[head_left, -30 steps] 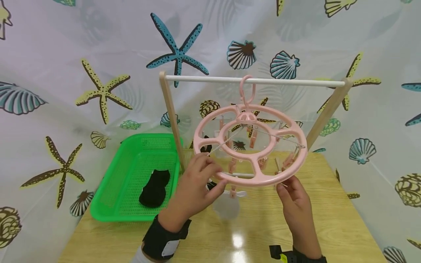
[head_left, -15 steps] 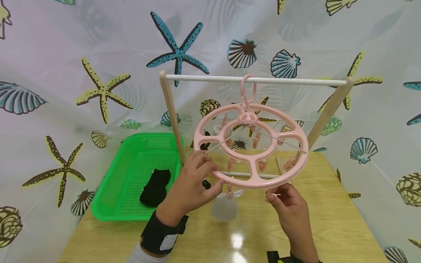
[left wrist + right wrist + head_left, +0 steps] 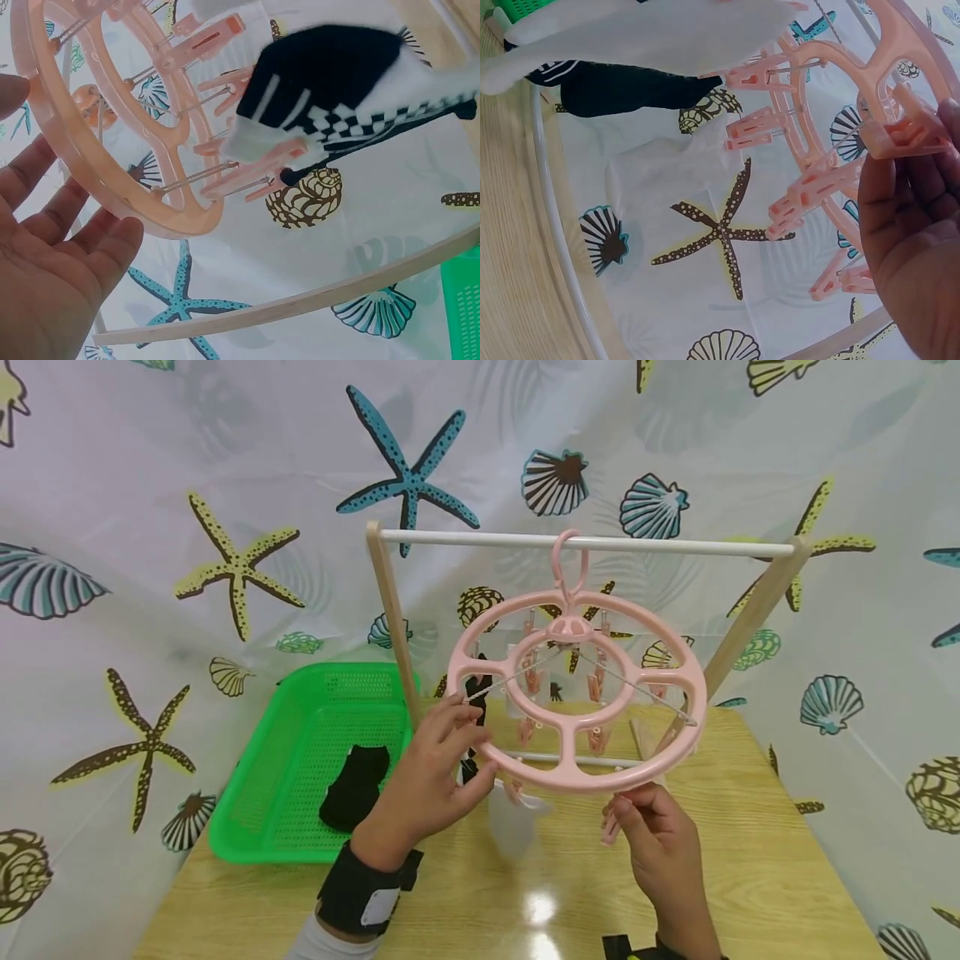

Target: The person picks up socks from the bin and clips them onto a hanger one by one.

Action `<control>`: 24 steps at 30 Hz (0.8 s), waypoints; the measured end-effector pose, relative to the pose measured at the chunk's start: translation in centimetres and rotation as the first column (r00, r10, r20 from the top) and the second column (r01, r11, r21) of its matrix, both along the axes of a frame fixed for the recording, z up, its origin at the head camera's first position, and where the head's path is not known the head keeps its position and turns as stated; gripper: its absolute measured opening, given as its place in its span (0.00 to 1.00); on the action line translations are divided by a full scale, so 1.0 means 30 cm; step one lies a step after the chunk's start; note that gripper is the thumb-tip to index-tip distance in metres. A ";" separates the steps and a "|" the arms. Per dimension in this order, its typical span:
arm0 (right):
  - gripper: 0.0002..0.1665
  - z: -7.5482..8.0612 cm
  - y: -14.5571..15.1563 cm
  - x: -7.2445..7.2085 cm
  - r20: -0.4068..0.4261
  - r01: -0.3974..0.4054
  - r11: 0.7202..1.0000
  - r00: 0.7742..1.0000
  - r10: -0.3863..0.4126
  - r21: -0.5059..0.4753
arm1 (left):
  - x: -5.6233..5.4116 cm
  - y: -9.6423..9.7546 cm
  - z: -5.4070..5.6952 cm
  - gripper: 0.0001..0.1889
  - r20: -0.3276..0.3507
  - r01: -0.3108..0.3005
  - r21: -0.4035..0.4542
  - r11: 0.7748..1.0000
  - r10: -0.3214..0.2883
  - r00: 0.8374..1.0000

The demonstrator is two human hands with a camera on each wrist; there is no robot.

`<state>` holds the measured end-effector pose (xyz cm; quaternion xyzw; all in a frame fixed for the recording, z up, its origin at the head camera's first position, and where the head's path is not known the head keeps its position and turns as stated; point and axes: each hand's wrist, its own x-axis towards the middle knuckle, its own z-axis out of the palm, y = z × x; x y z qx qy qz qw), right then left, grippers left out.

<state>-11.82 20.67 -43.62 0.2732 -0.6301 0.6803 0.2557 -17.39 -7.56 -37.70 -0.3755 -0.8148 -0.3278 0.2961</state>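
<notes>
A pink round clip hanger (image 3: 570,781) hangs by its hook from a white bar. My left hand (image 3: 431,777) holds the near-left part of its rim, with the thumb and fingers on either side. My right hand (image 3: 663,843) pinches a pink clothespin (image 3: 907,135) below the near-right rim, and no cloth shows in that clothespin. Next to my left hand, a white sock (image 3: 512,822) hangs from another clip. A black-and-white checkered sock (image 3: 322,82) hangs from a clip near the left side. Other pink clips (image 3: 810,191) dangle under the ring.
A green basket (image 3: 240,827) stands on the wooden table (image 3: 750,860) at the left, with black socks (image 3: 354,789) in it. The white bar (image 3: 675,545) rests on wooden posts (image 3: 393,618). A patterned curtain (image 3: 112,460) is behind.
The hanger has turned, carrying its clips and socks round a little. My right hand has shifted left and now pinches a clothespin that points downward. My left hand stays on the rim.
</notes>
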 end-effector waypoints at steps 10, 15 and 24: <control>0.03 0.000 -0.025 0.007 0.105 0.030 1.000 0.994 -0.030 0.004 | -0.065 -0.099 -0.046 0.07 0.060 -0.168 0.180 0.969 0.160 0.985; 0.02 -0.002 -0.027 0.021 0.223 0.088 0.995 0.970 -0.094 0.036 | -0.169 -0.218 -0.093 0.10 0.330 -0.357 0.006 0.934 0.335 0.883; 0.03 -0.010 -0.027 0.021 0.216 0.066 0.997 0.974 -0.073 0.035 | -0.330 -0.463 -0.241 0.21 0.568 -0.296 -0.415 0.860 0.499 0.655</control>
